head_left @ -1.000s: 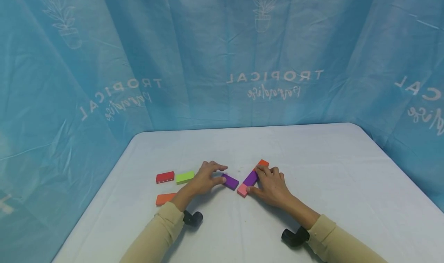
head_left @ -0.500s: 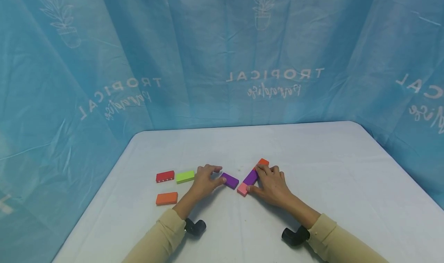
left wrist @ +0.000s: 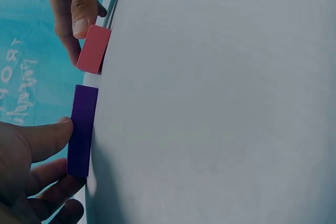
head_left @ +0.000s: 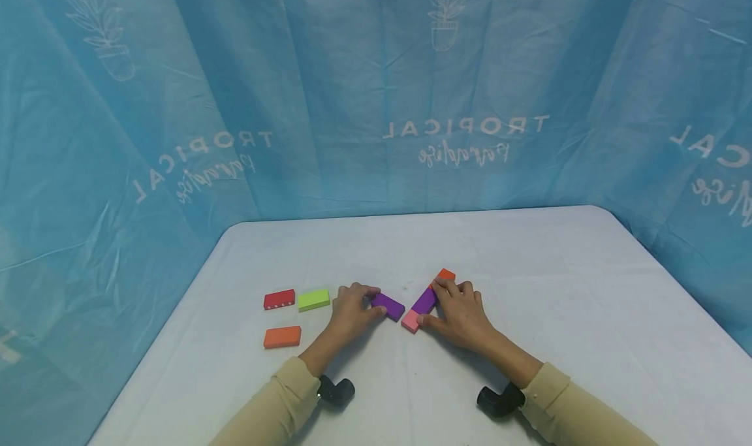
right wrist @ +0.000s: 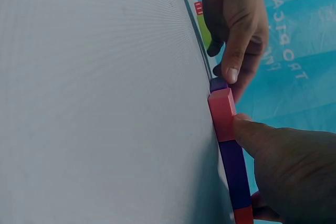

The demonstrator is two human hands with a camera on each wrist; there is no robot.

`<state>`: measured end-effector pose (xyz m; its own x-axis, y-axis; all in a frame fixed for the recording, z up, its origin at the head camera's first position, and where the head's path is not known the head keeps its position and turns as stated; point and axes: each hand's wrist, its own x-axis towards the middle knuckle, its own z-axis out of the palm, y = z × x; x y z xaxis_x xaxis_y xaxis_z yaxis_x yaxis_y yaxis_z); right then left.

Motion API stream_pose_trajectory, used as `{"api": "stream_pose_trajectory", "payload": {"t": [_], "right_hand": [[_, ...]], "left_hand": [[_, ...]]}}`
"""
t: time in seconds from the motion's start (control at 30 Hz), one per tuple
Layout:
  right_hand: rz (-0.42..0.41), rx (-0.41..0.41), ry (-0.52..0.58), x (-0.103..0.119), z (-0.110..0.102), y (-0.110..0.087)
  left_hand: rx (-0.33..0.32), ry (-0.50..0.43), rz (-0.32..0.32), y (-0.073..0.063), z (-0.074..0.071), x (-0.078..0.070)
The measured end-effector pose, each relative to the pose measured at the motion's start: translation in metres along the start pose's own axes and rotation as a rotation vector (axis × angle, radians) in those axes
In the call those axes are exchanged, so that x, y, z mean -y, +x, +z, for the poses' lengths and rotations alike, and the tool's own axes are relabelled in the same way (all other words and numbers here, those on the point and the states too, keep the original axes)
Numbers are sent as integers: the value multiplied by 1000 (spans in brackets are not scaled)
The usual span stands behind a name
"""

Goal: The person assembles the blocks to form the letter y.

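Just left of the table's middle in the head view, my left hand (head_left: 352, 310) holds a purple block (head_left: 390, 307) between thumb and fingers. In the left wrist view the thumb lies along one face of that purple block (left wrist: 82, 129), with fingertips at its lower end. My right hand (head_left: 461, 315) grips a slanted row of blocks lying end to end: a pink block (head_left: 411, 321) nearest, a second purple block (head_left: 425, 302), and an orange-red block (head_left: 446, 275) farthest. Its thumb presses the pink block (right wrist: 222, 115). A small gap separates the held purple block from the pink one.
On the left of the white table (head_left: 558, 270) lie a red block (head_left: 279, 299) with white dots on its side, a lime green block (head_left: 314, 300) and an orange block (head_left: 282, 337). A blue printed curtain (head_left: 352, 93) hangs behind the table.
My left hand has shifted slightly right, and its raised index finger has come down onto the purple block. The right hand and its row of blocks have stayed in place.
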<state>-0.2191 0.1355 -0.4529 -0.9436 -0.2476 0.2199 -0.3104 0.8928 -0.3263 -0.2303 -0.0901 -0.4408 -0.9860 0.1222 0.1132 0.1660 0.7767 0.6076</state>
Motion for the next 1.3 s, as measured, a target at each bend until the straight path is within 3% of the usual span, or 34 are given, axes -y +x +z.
{"api": "stream_pose_trajectory", "payload": {"t": [0.83, 1.3], "right_hand": [[-22, -22, -12, 0, 0, -1], [-23, -13, -26, 1, 0, 0]], "left_hand": [[92, 63, 109, 14, 0, -4], [119, 79, 117, 14, -2, -6]]}}
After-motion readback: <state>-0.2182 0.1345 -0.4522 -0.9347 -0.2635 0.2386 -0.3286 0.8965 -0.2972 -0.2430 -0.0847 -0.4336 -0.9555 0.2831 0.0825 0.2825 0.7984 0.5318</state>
